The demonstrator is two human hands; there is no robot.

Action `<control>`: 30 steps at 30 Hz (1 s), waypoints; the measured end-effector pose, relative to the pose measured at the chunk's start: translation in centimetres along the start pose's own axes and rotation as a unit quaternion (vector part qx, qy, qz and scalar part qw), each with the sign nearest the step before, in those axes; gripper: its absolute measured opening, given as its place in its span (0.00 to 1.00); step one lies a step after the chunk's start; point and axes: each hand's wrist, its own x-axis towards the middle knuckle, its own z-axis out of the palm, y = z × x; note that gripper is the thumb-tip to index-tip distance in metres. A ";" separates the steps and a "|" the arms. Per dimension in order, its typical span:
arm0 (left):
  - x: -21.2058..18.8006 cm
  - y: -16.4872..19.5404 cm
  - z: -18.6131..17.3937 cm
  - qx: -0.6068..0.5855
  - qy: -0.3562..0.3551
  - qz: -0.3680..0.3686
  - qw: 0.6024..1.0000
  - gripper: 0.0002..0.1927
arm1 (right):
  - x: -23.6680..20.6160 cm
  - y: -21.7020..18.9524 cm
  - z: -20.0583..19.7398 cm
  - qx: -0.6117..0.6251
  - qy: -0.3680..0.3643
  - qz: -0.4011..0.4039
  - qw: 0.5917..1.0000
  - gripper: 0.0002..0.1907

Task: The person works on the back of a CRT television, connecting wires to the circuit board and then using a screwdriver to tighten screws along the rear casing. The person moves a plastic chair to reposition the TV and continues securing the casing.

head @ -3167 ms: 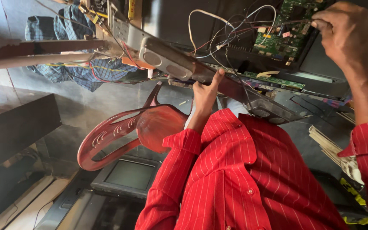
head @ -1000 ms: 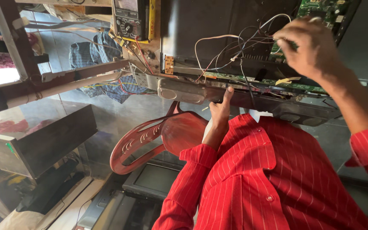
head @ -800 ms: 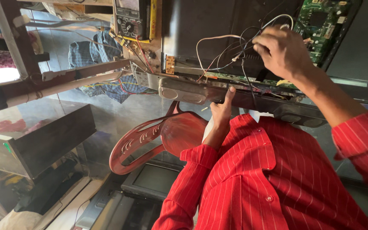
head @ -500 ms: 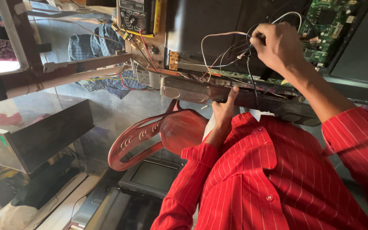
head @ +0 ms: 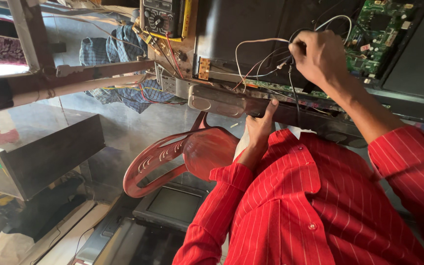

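Wires (head: 266,61) pinched by right hand (head: 320,56); left hand (head: 260,128) grips panel edge (head: 231,103).

Red pin-striped shirt (head: 320,206), dark red plastic chair (head: 182,157), green circuit board (head: 381,34) — blue checked cloth (head: 119,68).

A flat panel (head: 251,29) lies on the counter (head: 231,103), with a circuit board (head: 379,34) at its right end and loose wires (head: 261,64) across the middle. A meter (head: 165,17) sits left of the panel. Below the counter edge stands a chair (head: 182,159), with a small screen (head: 172,206) on the floor beneath it.
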 end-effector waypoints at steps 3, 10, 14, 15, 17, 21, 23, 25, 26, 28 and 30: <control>0.0 -0.1 0.0 -0.003 -0.002 0.011 1.000 0.20 | -0.8 -0.6 -0.2 0.006 0.021 -0.034 0.999 0.07; 0.2 -0.8 -0.1 0.000 0.000 0.017 1.000 0.22 | -0.4 -2.5 0.7 -0.086 0.016 -0.128 0.988 0.07; 0.4 -0.8 0.2 0.013 0.000 -0.007 1.000 0.23 | 0.3 -2.9 0.6 -0.136 -0.008 -0.133 0.982 0.01; 0.4 -0.7 0.3 0.008 -0.005 -0.005 1.000 0.23 | 0.3 -2.9 0.4 -0.125 -0.007 -0.134 0.983 0.02; 0.4 -0.6 0.3 -0.002 -0.013 -0.002 1.000 0.23 | -0.1 -3.0 -0.3 -0.116 -0.005 -0.144 0.983 0.04; 0.6 -0.5 0.2 0.002 -0.004 0.001 1.000 0.23 | -1.4 -2.9 -1.4 -0.100 -0.011 -0.183 0.978 0.07; 0.8 -0.8 0.1 0.004 -0.003 -0.003 1.000 0.23 | -1.8 -2.7 -1.6 -0.078 -0.017 -0.196 0.977 0.07; 0.9 -1.1 0.1 0.018 0.005 0.007 1.000 0.24 | -1.8 -2.4 -1.4 -0.059 -0.022 -0.206 0.976 0.06; 1.1 -1.3 0.2 0.026 0.009 0.014 1.000 0.24 | -1.8 -2.3 -1.2 -0.044 -0.015 -0.214 0.976 0.07; 1.3 -1.6 0.3 0.030 0.007 0.015 0.999 0.24 | -1.8 -2.2 -0.7 -0.013 -0.004 -0.225 0.974 0.11; 1.3 -1.8 0.4 0.026 0.004 0.010 1.000 0.24 | -1.8 -2.4 -0.1 -0.012 0.000 -0.214 0.977 0.12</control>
